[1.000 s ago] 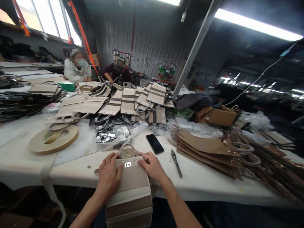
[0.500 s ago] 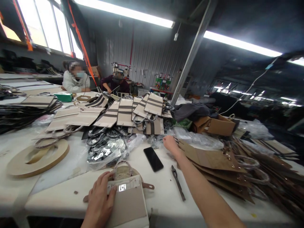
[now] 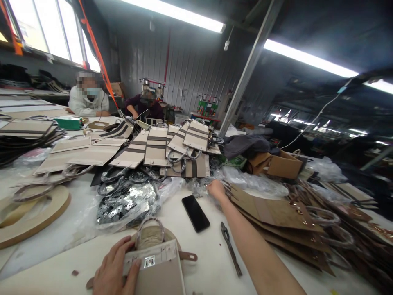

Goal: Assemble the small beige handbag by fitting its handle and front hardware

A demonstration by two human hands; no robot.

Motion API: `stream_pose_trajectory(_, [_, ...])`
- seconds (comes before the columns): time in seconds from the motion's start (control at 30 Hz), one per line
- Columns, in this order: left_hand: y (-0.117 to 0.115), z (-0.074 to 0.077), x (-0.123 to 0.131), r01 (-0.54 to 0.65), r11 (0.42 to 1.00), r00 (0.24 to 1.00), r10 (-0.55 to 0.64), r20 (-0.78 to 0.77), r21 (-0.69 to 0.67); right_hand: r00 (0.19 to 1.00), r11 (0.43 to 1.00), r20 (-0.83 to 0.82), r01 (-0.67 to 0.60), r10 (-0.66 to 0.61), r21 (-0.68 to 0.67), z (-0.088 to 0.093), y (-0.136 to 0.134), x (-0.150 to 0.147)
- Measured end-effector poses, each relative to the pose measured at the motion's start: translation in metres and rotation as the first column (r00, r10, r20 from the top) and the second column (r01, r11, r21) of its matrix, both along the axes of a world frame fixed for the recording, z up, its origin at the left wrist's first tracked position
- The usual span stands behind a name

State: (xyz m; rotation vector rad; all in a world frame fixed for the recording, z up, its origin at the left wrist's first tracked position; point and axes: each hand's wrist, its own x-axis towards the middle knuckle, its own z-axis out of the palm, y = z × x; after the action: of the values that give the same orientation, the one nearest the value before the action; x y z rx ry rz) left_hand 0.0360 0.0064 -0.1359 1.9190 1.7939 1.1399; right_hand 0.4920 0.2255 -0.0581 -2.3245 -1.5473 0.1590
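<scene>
My left hand (image 3: pixel 114 268) grips the upper left corner of a beige bag panel (image 3: pixel 164 275), its thumb pressed on the face. A small shiny metal plate (image 3: pixel 149 262) sits near the panel's top edge, and a plastic-wrapped handle (image 3: pixel 162 229) loops above it. From behind the panel a brown strap (image 3: pixel 188 256) sticks out. Farther away, my right hand (image 3: pixel 216 189) is closed beside crumpled clear plastic (image 3: pixel 198 187); whatever its fingers hold is hidden. Between the hands lie a black phone (image 3: pixel 195 213) and a dark metal hand tool (image 3: pixel 231 248).
Beige striped bag panels (image 3: pixel 158 147) pile up behind a plastic bag of metal plates (image 3: pixel 125 200). Brown panels (image 3: pixel 270 211) are stacked at right, before a cardboard box (image 3: pixel 284 164). A tape roll (image 3: pixel 46 221) lies left. Two people sit across the table.
The camera view has shifted slightly, so the table things at left appear farther left and lower. My left hand keeps its grip on the panel; my right hand stays by the clear plastic.
</scene>
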Motion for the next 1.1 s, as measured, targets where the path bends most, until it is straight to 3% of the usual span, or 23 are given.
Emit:
stream_pose_trajectory(0.23, [0.006, -0.015, -0.011, 0.062, 0.997, 0.997, -0.064, -0.036, -0.043, 0.993, 0.992, -0.099, -0.045, 0.057, 0.117, 0.012, -0.017, -0.004])
stream_pose_trajectory(0.4, [0.0, -0.002, -0.004, 0.039, 0.997, 0.998, -0.041, -0.037, -0.065, 0.96, 0.971, -0.27, -0.009, 0.075, 0.238, 0.025, -0.032, -0.008])
stream_pose_trajectory(0.57, [-0.004, 0.006, -0.002, 0.036, 0.997, 0.999, -0.036, 0.004, -0.063, 0.831, 0.942, -0.525, 0.004, 0.184, 0.336, 0.047, -0.053, -0.035])
stream_pose_trajectory(0.77, [0.0, 0.006, -0.001, 0.027, 0.998, 1.0, -0.026, 0.01, -0.06, 0.641, 0.914, -0.677, -0.101, 0.362, 0.393, 0.067, -0.134, -0.09])
stream_pose_trajectory(0.9, [-0.011, 0.026, 0.005, 0.028, 0.999, 0.999, -0.027, 0.031, -0.045, 0.525, 0.899, -0.739, -0.348, 0.423, 0.267, 0.063, -0.209, -0.145])
stream_pose_trajectory(1.0, [-0.018, 0.041, 0.008, 0.05, 0.997, 0.998, -0.046, 0.051, -0.064, 0.575, 0.823, -0.649, -0.55, 0.498, 0.145, 0.057, -0.25, -0.181])
stream_pose_trajectory(1.1, [-0.02, 0.045, 0.009, 0.051, 0.994, 0.997, -0.045, 0.06, -0.098, 0.602, 0.734, -0.503, -0.671, 0.62, 0.102, 0.051, -0.268, -0.202])
